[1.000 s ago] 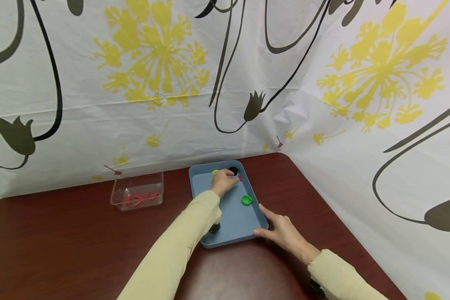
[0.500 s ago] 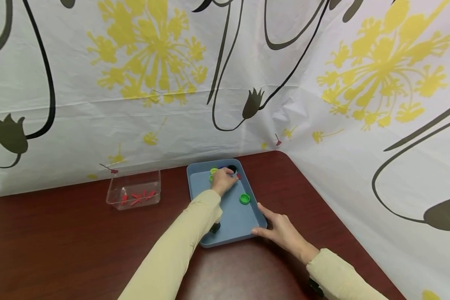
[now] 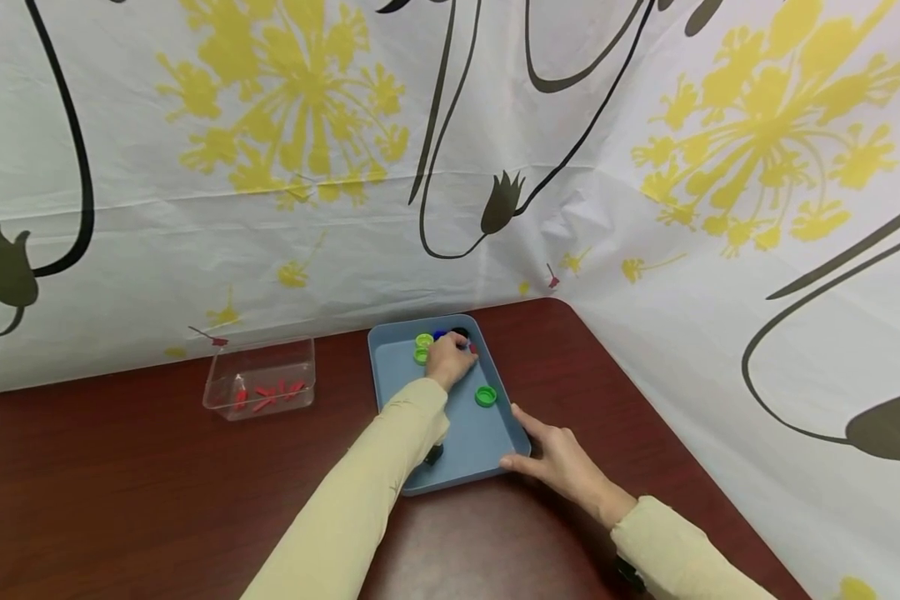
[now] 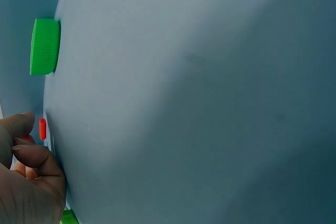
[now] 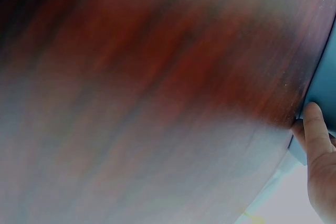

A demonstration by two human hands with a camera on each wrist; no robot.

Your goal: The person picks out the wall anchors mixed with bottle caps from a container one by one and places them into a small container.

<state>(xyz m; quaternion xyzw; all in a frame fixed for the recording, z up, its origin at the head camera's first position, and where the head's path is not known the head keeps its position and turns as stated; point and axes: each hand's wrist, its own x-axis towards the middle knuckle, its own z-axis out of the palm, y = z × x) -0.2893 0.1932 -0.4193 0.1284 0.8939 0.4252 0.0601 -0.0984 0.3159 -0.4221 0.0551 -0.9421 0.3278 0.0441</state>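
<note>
My left hand (image 3: 450,361) reaches into the far end of a blue tray (image 3: 468,446). Its thumb and fingers pinch a small red piece, mostly hidden between them; in the left wrist view another red piece (image 4: 42,129) shows just beyond the fingertips, by the tray wall. A green bottle cap (image 3: 485,396) lies near the right wall. Around the left hand are two lime caps (image 3: 423,341), a blue cap (image 3: 439,335) and a black cap (image 3: 460,332). Thumb and index finger spread, my right hand (image 3: 566,467) touches the tray's near right corner.
To the tray's left on the dark red table (image 3: 157,467) stands a clear plastic container (image 3: 261,367) with several small red pieces (image 3: 265,404). A patterned white cloth (image 3: 330,275) hangs behind the table and along its right side.
My left hand has shifted slightly right within the tray, uncovering more of the lime and blue caps. The right hand keeps its place at the corner. The whole head view has drifted slightly.
</note>
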